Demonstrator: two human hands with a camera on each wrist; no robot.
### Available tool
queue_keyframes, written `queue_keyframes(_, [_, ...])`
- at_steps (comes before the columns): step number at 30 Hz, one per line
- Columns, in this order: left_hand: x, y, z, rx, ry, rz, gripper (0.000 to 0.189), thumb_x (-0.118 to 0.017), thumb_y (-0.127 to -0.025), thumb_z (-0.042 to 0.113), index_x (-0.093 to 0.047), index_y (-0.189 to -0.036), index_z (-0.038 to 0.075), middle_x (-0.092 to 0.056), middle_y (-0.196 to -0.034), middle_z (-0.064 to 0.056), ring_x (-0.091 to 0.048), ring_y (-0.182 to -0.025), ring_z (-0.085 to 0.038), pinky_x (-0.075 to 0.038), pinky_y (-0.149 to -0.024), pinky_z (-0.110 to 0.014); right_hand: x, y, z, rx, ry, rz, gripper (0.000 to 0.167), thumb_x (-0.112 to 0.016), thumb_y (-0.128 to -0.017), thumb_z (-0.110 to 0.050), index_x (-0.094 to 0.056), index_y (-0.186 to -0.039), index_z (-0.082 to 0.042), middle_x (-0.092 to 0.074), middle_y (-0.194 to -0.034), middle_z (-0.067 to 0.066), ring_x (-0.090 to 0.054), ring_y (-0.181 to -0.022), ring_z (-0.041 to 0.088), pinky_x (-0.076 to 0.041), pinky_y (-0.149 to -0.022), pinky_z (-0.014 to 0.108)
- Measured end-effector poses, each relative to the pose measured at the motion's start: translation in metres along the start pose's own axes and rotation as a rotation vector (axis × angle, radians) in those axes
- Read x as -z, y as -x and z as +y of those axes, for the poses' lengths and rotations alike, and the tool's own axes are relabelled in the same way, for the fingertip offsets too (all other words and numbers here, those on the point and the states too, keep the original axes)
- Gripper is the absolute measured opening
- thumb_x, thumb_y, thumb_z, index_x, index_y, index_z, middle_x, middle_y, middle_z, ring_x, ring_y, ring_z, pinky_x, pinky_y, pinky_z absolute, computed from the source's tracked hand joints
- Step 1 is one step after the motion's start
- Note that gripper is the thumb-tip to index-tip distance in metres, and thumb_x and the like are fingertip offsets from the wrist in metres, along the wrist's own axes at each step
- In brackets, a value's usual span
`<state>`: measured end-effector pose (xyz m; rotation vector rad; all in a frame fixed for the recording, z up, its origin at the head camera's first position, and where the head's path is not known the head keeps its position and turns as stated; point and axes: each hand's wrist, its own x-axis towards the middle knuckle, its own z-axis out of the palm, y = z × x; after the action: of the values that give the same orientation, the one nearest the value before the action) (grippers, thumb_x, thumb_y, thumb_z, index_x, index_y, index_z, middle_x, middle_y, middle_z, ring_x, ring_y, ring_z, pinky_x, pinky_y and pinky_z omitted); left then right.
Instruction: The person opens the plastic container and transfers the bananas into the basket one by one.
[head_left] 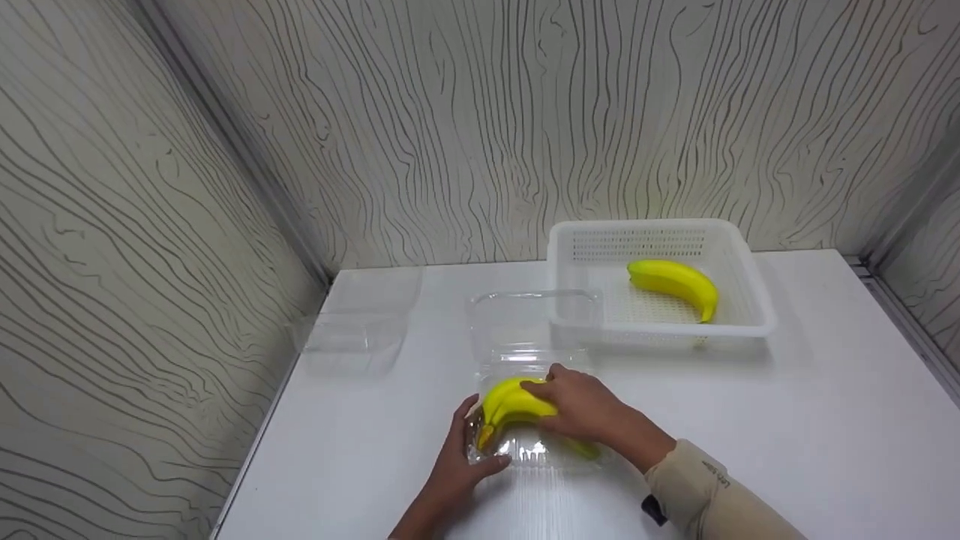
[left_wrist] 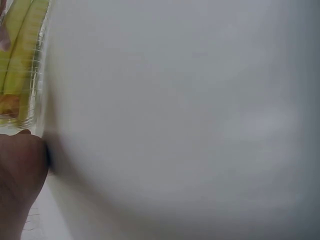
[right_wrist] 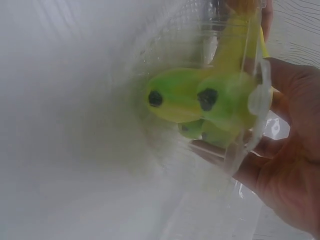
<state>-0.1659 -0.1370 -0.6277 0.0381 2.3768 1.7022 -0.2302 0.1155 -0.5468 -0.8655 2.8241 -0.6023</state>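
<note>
A bunch of yellow bananas (head_left: 514,400) lies in a clear plastic clamshell container (head_left: 534,452) whose lid (head_left: 510,324) stands folded back. My left hand (head_left: 454,465) holds the container's left end, thumb at the front and fingers along the side. Over the bunch, my right hand (head_left: 589,405) grips the bananas, thumb and fingers on opposite sides. Green, dark-ended tips of the bananas (right_wrist: 175,95) show through the clear wall in the right wrist view. Only the thumb side of my left hand (left_wrist: 20,167) appears in the left wrist view, below the bananas.
A white perforated basket (head_left: 759,304) stands at the back right with one banana (head_left: 675,283) in it. Another clear container (head_left: 352,341), opened out, sits at the table's left edge. Patterned walls (head_left: 480,135) close off the back and sides of the white table (head_left: 840,420).
</note>
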Motion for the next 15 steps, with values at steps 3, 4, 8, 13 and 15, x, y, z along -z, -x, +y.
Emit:
queue_keyframes(3, [0.0001,-0.001,0.0005,-0.002,-0.006,0.004,0.11,-0.089,-0.083,0.043,-0.021,-0.168,0.032,-0.031,-0.176,-0.017,-0.025,-0.166,-0.042,-0.015,-0.133,-0.07,-0.0003,-0.0009,0.0014,-0.001,-0.006,0.002,0.055,-0.081,-0.093,-0.039,-0.069,-0.145,-0.025,-0.066,-0.111,0.008,-0.062,-0.092,0.019,-0.053,-0.077,0.039])
queue_keyframes(4, [0.0001,-0.0012,0.0005,-0.005,-0.005,0.004,0.11,-0.089,-0.083,0.042,-0.021,-0.168,0.031,-0.03,-0.176,-0.017,-0.025,-0.166,-0.042,-0.015,-0.133,-0.07,-0.0008,-0.001,0.0022,-0.002,-0.008,0.002,0.055,-0.081,-0.093,-0.04,-0.069,-0.145,-0.026,-0.066,-0.111,0.007,-0.061,-0.092,0.018,-0.053,-0.077,0.038])
queue_keyframes(8, [-0.0001,-0.0018,0.0007,-0.012,-0.007,0.005,0.11,-0.09,-0.083,0.042,-0.022,-0.168,0.03,-0.03,-0.177,-0.018,-0.025,-0.166,-0.042,-0.016,-0.133,-0.07,-0.0009,-0.0008,0.0046,-0.007,-0.019,0.006,0.055,-0.081,-0.093,-0.04,-0.069,-0.144,-0.027,-0.065,-0.11,0.005,-0.061,-0.092,0.017,-0.052,-0.077,0.038])
queue_keyframes(13, [-0.0013,-0.0009,0.0016,-0.011,-0.01,0.007,0.11,-0.09,-0.083,0.043,-0.022,-0.168,0.032,-0.031,-0.177,-0.017,-0.025,-0.166,-0.042,-0.017,-0.133,-0.07,0.0001,-0.0005,0.0061,-0.005,-0.027,0.005,0.054,-0.082,-0.093,-0.04,-0.07,-0.144,-0.027,-0.064,-0.109,0.004,-0.06,-0.091,0.017,-0.052,-0.076,0.037])
queue_keyframes(15, [-0.0013,-0.0004,0.0027,-0.006,-0.016,0.008,0.109,-0.089,-0.083,0.044,-0.022,-0.168,0.032,-0.031,-0.177,-0.016,-0.025,-0.166,-0.042,-0.017,-0.133,-0.07,0.0004,-0.0005,0.0062,-0.006,-0.029,0.004,0.054,-0.082,-0.093,-0.04,-0.07,-0.144,-0.027,-0.063,-0.108,0.004,-0.058,-0.09,0.016,-0.051,-0.076,0.037])
